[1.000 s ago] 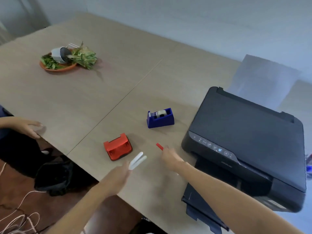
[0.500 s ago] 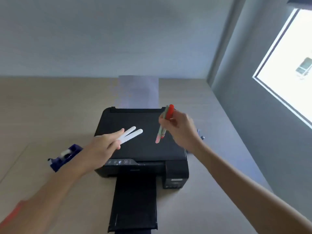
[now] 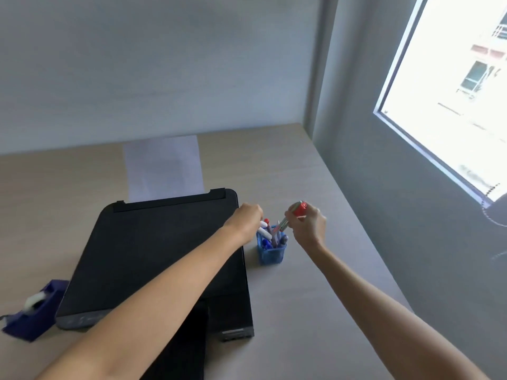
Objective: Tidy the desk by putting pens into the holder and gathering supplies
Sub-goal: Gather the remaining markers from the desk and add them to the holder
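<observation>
A small blue pen holder [image 3: 270,255] stands on the desk just right of the black printer, with several pens upright in it. My left hand [image 3: 245,221] is at the holder's left rim, closed on two white pens [image 3: 265,231] whose ends dip into it. My right hand [image 3: 306,225] hovers over the holder's right side, gripping a red-capped pen and a green pen [image 3: 291,215], tips angled down into the opening.
The black printer [image 3: 153,256] fills the desk's middle, a white paper sheet [image 3: 163,165] standing at its back. A blue tape dispenser [image 3: 35,308] sits at the far left. A grey wall and window bound the desk on the right.
Both hands moved from above the printer to the pen holder at its right. The view swung right; the white pens now reach into the holder and the red pen points down.
</observation>
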